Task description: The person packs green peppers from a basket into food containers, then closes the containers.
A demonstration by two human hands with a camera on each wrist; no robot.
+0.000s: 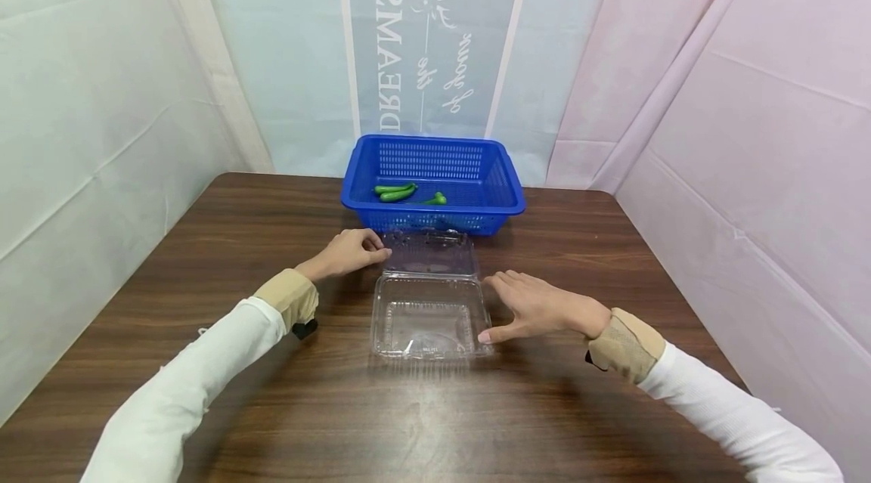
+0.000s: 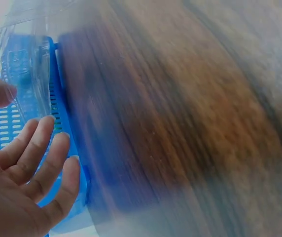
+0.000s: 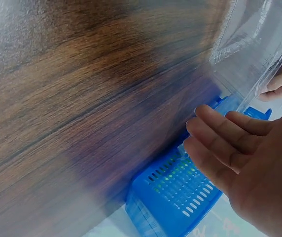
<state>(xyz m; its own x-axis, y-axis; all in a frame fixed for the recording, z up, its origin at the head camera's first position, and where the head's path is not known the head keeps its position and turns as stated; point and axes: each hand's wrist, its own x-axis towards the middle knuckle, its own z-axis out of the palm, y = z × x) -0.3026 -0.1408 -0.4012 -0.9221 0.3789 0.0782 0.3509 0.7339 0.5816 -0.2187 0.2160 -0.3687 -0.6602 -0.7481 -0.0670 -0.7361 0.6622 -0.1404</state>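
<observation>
- Standing here, I see a clear container (image 1: 423,320) lying unfolded between both hands, its base (image 1: 432,343) towards the person and its lid (image 1: 430,258) hinged away.
- The left hand (image 1: 350,250) is at the lid's left edge; the left wrist view shows thumb and fingers parted, fingers gently bent, plastic edge between them. I can't tell how firmly they touch it.
- The right hand (image 1: 534,305) is spread along the base's right side, thumb towards the near corner, fingertips by the hinge end. It pinches nothing.
- Just beyond the lid, a blue basket (image 1: 469,210) holds green vegetables (image 1: 397,196).
- Everything rests on a brown wooden table (image 1: 422,438).
</observation>
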